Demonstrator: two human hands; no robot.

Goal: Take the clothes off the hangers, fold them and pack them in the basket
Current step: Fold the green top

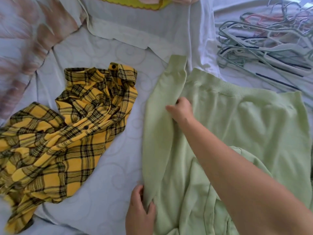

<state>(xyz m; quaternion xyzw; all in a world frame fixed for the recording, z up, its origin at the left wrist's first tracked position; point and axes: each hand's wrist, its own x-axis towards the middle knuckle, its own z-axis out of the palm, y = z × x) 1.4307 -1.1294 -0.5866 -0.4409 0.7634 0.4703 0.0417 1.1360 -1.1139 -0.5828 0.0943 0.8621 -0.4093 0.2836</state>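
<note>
A light green sweatshirt (237,126) lies spread on the bed at the right, hem band away from me. Its left sleeve (162,106) is folded along the body, cuff pointing away. My right hand (181,111) reaches across and pinches the sleeve fabric at mid-length. My left hand (139,209) grips the sleeve's lower edge near the shoulder, at the bottom of the frame. A yellow and black plaid shirt (67,129) lies crumpled to the left. No basket is in view.
A heap of grey-green hangers (264,46) lies at the top right. A white garment (135,26) is spread at the top centre, with yellow fabric (135,4) beyond it. A pink-patterned cloth (22,39) covers the top left. The bedsheet (118,158) is pale.
</note>
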